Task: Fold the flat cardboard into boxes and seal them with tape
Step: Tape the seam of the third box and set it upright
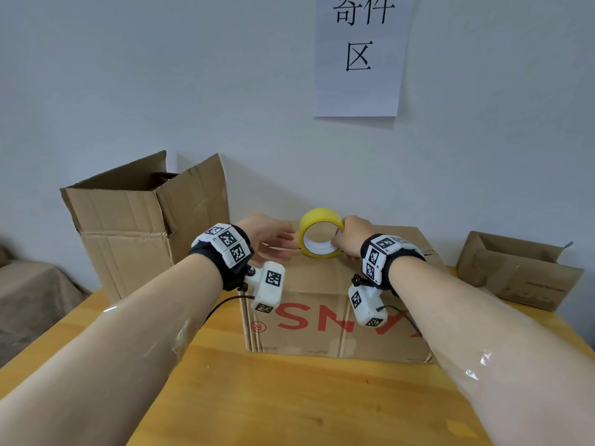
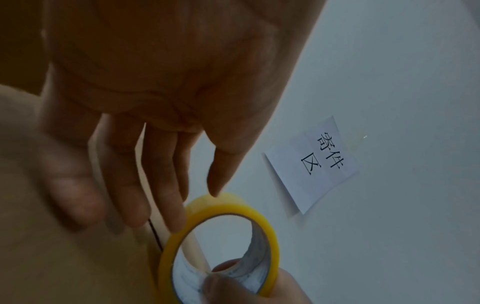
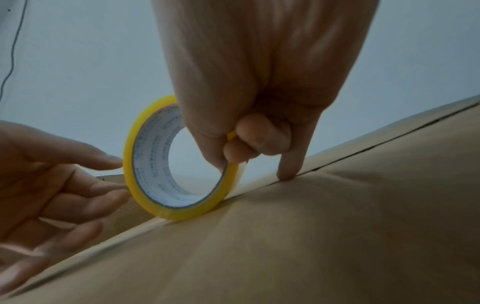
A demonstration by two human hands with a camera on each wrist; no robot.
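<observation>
Tape roll (image 1: 321,235) upright on box (image 1: 338,317), pinched by right hand (image 1: 352,238); left hand (image 1: 269,236) seemingly flat, fingers straight alongside.

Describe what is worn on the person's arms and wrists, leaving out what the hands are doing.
Both forearms are bare, with no sleeves. The left wrist band and the right wrist band are black, each carrying white blocks printed with black square codes. Under each wrist hangs a white camera housing with the same codes and a thin black cable.

wall (image 1: 161,75): pale grey | paper sign (image 1: 359,56): taped up | table (image 1: 289,397): wooden
</observation>
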